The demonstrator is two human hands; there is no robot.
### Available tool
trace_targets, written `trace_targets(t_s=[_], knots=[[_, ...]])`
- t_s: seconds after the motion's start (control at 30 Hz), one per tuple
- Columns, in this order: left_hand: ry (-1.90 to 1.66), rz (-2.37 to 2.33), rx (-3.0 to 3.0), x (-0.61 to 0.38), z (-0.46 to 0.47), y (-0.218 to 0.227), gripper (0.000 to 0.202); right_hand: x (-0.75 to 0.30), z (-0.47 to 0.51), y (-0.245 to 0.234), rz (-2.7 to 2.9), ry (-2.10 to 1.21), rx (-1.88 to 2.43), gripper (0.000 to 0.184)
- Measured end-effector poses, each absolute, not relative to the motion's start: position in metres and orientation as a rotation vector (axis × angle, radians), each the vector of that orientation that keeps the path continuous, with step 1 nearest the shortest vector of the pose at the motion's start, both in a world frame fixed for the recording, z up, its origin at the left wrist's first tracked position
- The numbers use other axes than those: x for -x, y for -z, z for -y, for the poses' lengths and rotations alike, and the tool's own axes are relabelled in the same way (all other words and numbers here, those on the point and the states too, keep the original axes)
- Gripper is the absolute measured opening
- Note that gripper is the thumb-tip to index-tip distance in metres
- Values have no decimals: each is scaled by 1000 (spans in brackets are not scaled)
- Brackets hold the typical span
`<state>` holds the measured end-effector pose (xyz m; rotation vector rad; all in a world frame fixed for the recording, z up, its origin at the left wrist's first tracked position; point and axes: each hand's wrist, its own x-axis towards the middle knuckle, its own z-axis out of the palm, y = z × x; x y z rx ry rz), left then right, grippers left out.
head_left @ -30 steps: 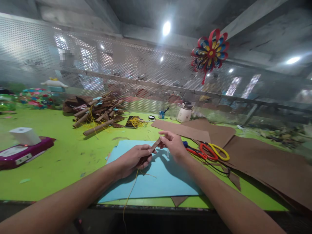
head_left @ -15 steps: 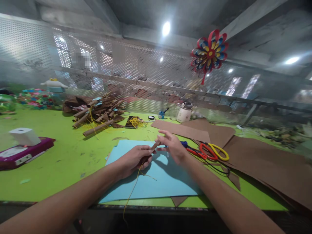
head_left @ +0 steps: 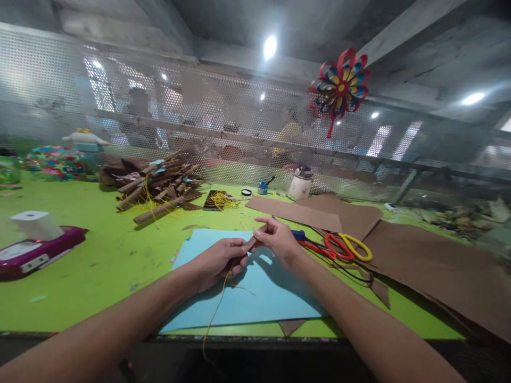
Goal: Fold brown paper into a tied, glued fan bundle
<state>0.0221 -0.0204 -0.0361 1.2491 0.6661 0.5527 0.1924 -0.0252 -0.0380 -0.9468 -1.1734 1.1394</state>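
My left hand (head_left: 219, 260) is closed around the lower end of a thin rolled brown paper stick (head_left: 255, 238), held over a light blue sheet (head_left: 255, 292). My right hand (head_left: 279, 239) pinches the stick's upper end with thumb and fingers. A yellow string (head_left: 215, 314) hangs from my left hand down past the table's front edge.
Brown paper sheets (head_left: 419, 266) cover the right side, with red and yellow scissors (head_left: 343, 247) on them. A pile of brown paper rolls (head_left: 159, 186) lies at the back left, a purple box (head_left: 35, 250) at far left, a white jar (head_left: 300, 185) by the mesh wall.
My right hand opened its fingers half a second ago and has closed on the stick's upper end again. The left hand has kept its grip.
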Motion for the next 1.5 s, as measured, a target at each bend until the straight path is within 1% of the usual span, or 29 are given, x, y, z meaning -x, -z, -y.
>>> trace_targets(t_s=[0.2, 0.47, 0.6, 0.77, 0.93, 1.13, 1.4, 1.5], knots=[[-566, -638, -1271, -20, 17, 40, 19, -199, 31, 30, 1079, -1309, 875, 34], [-548, -639, -1279, -21, 21, 35, 18, -198, 28, 29, 1102, -1209, 995, 46], [-546, -636, -1286, -21, 20, 35, 17, -197, 26, 32, 1099, -1137, 967, 43], [-542, -648, -1281, -20, 19, 35, 19, -204, 25, 31, 1040, -1234, 900, 40], [-543, -630, -1265, -20, 18, 37, 17, -205, 27, 25, 1042, -1153, 942, 34], [-543, -631, -1277, -19, 17, 39, 17, -197, 27, 27, 1127, -999, 1022, 40], [-539, -633, -1266, -19, 17, 36, 18, -221, 13, 30, 935, -903, 1040, 30], [-563, -633, -1244, -20, 17, 36, 19, -220, 17, 26, 930, -912, 1045, 32]])
